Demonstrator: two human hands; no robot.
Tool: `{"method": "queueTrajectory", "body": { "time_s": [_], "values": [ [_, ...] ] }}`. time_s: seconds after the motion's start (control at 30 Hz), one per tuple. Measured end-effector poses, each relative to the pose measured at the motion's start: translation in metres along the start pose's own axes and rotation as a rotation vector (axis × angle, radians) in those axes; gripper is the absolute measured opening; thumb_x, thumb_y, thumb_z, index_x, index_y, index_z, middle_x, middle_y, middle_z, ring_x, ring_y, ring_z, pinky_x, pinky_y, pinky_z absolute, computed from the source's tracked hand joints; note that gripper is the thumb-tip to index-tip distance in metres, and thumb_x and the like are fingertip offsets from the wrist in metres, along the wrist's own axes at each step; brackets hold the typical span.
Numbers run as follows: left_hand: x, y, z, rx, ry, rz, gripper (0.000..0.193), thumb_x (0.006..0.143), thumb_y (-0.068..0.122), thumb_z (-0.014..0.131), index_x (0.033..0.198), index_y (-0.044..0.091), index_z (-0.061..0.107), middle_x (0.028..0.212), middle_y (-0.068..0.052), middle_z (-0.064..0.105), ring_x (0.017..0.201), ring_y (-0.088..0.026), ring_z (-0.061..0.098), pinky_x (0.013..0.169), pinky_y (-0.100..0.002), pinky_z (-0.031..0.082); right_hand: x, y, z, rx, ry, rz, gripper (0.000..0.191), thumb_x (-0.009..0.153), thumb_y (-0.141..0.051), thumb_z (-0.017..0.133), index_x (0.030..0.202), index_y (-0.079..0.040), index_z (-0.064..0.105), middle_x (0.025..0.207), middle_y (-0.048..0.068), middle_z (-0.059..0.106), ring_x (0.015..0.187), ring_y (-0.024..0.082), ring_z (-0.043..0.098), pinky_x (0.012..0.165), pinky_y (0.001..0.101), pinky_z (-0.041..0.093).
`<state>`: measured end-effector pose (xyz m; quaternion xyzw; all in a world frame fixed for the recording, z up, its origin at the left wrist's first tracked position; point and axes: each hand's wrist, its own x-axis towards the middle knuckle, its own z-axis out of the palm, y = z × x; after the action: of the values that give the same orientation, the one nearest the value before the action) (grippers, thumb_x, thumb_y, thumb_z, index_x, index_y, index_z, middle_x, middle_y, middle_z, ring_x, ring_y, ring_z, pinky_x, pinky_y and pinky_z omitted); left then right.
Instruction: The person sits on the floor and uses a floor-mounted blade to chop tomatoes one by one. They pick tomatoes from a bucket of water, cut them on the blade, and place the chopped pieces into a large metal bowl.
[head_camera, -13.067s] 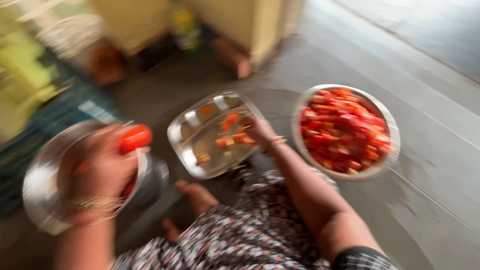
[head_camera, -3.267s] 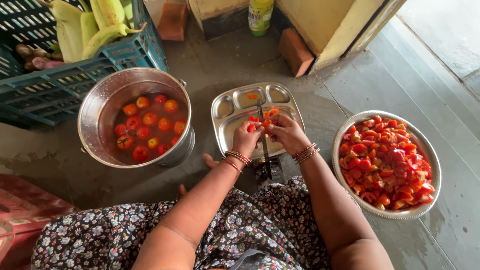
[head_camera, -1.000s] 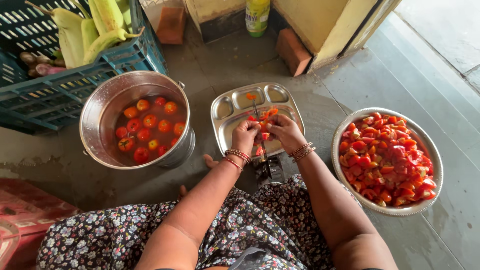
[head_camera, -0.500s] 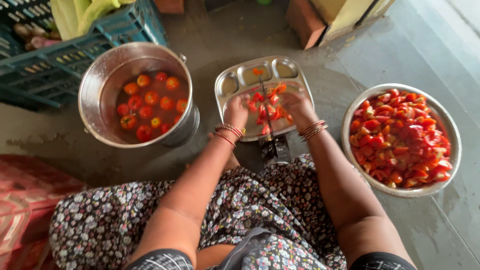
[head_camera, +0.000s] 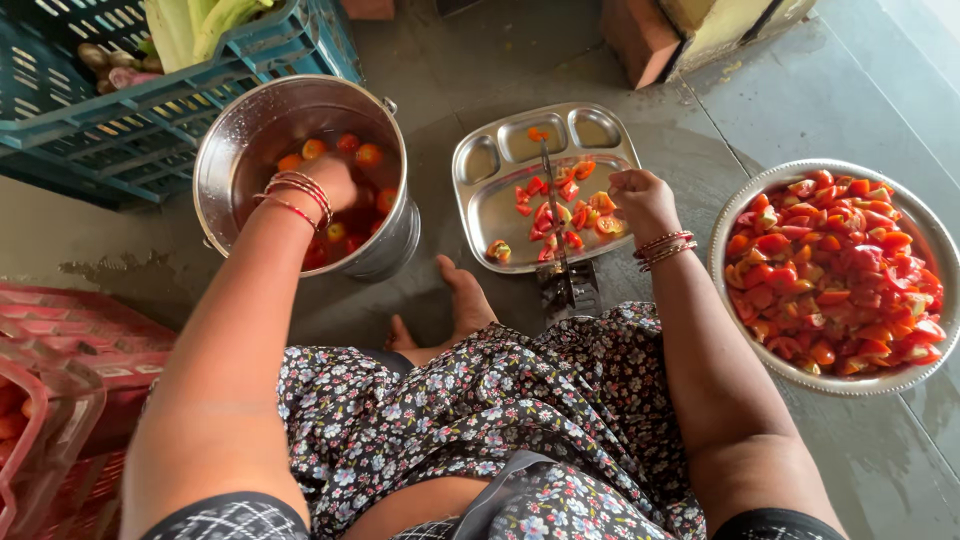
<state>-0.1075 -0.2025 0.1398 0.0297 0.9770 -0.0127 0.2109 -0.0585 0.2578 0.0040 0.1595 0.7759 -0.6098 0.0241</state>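
My left hand (head_camera: 335, 185) reaches down into a steel pot (head_camera: 225, 165) that holds whole tomatoes (head_camera: 365, 155) in water; its fingers are hidden among them. My right hand (head_camera: 640, 195) hovers over the right side of a compartmented steel tray (head_camera: 480, 160), fingers curled, with nothing visible in them. Cut tomato pieces (head_camera: 560, 210) lie on the tray. An upright cutting blade (head_camera: 548, 185) rises over the tray from a base (head_camera: 567, 287) held by my foot (head_camera: 462, 300).
A wide steel bowl (head_camera: 728, 220) heaped with chopped tomatoes (head_camera: 840, 270) sits at the right. A teal crate (head_camera: 130, 120) with green vegetables stands at the back left, red crates (head_camera: 70, 340) at the near left, bricks (head_camera: 640, 35) beyond the tray.
My left hand has left the tray and gone left into the pot of whole tomatoes. My right hand stays at the tray's right side, where more cut pieces lie.
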Motion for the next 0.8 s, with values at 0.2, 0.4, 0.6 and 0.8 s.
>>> {"method": "queueTrajectory", "body": {
  "time_s": [0.2,0.4,0.6,0.8],
  "values": [
    [0.009,0.002,0.028,-0.035,-0.148,-0.095,0.089,0.082,0.044,0.076,0.155,0.010,0.038,0.151,-0.020,0.051,0.138,-0.038,0.051,0.112,-0.047,0.044,0.004,0.006,0.002,-0.034,-0.032,0.049,0.028,0.089,-0.005,0.071,0.117,-0.003,0.073,0.106,0.002,0.073,0.089,0.010,0.069,0.072,0.0266,0.060],
    [0.021,-0.015,0.027,-0.006,-0.157,-0.112,0.055,0.087,0.039,0.073,0.131,0.008,0.064,0.137,-0.023,0.058,0.129,-0.041,0.056,0.108,-0.047,0.046,0.008,0.014,-0.001,-0.036,-0.035,0.034,0.029,0.089,-0.007,0.072,0.118,-0.004,0.072,0.107,0.004,0.073,0.089,0.011,0.070,0.072,0.0272,0.060],
    [0.019,-0.051,0.042,-0.408,0.537,0.172,0.025,0.082,0.017,0.065,0.101,0.005,0.075,0.103,-0.024,0.072,0.099,-0.040,0.067,0.088,-0.046,0.053,0.013,0.021,0.000,-0.100,-0.055,0.041,0.030,0.089,-0.008,0.073,0.119,-0.004,0.072,0.109,0.005,0.073,0.090,0.012,0.071,0.072,0.0271,0.061],
    [0.016,-0.065,0.029,-0.928,0.601,-0.013,0.019,0.093,0.024,0.070,0.089,0.006,0.073,0.096,-0.017,0.073,0.086,-0.031,0.071,0.079,-0.042,0.056,0.015,0.026,0.001,-0.102,-0.082,0.032,0.031,0.089,-0.007,0.072,0.120,-0.003,0.072,0.112,0.008,0.074,0.092,0.014,0.073,0.073,0.0282,0.061]
  ]
}}
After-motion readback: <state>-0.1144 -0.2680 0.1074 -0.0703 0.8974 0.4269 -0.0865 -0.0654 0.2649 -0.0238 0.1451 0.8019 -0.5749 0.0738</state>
